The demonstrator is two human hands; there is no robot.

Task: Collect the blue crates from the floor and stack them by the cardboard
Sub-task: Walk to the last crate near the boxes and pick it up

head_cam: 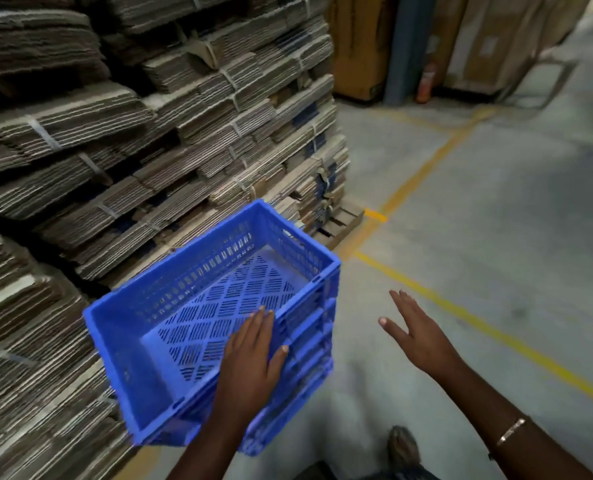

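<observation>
A: Head view. What occupies the centre?

B: A stack of blue crates [215, 323], nested one on another, standing on the floor [478, 271] just beside the cardboard [149, 150]. The top crate is tilted slightly askew on those beneath; its perforated base and slotted walls are visible, and nothing lies inside.

A: And the hands?

B: The left hand [253, 355] lies on the near right rim of the top crate, fingers straight and together, thumb spread toward the outer wall; it presses flat, not curled round the rim. The right hand [416, 330] is in the air to the right of the stack, apart from it, fingers straight and spread, holding nothing. A thin bracelet [511, 434] sits on the right forearm.

A: Surroundings?

B: The cardboard is flattened sheets in strapped bundles, piled high along the left on a pallet [340, 223]. Yellow lines [461, 313] mark the grey floor. A shoe [402, 448] shows at the lower edge. Beyond, a blue post [406, 46], a red extinguisher [426, 83] at its foot, and brown cartons [361, 46], all blurred.
</observation>
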